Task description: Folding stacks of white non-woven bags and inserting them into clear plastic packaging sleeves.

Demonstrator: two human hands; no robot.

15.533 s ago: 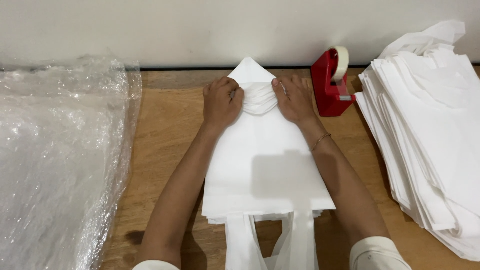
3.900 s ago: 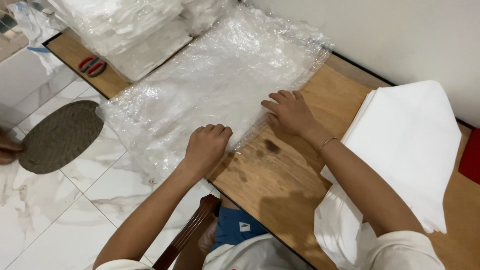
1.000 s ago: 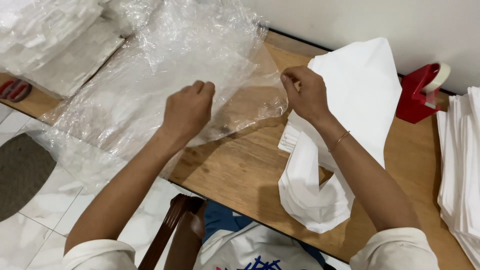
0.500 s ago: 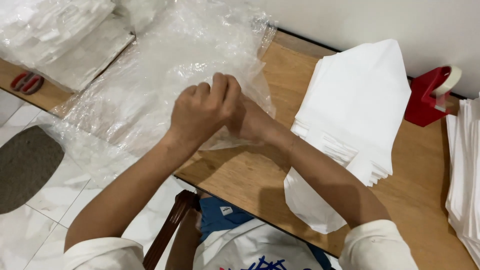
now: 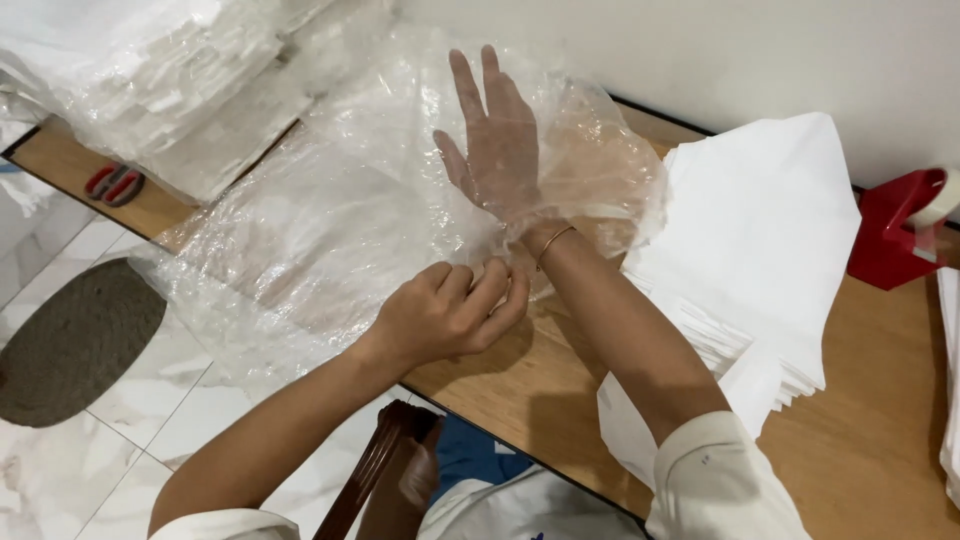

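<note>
my right hand (image 5: 497, 150) is pushed inside a clear plastic bag (image 5: 400, 210), fingers spread flat and released, so the film balloons open around the palm up to the wrist, where a thin bracelet (image 5: 553, 243) sits just at the bag's mouth. my left hand (image 5: 450, 312) is at six o'clock of it, its grip pinched on the bag's edge, which i judge holds the opening taut against the wrist. the bag is thin, crinkled and glossy, lying on the wooden table (image 5: 860, 440) on top of more of the same loose film that runs out toward nine o'clock and over the table's edge. at three o'clock lies a stack of folded white fabric pieces (image 5: 760, 250), matte and soft, corners fanned. a red tape dispenser (image 5: 900, 230) stands beyond it. at ten o'clock, wrapped white bundles (image 5: 150, 90) and red-handled scissors (image 5: 113, 183); a round woven mat (image 5: 70, 340) lies on the tiled floor.
</note>
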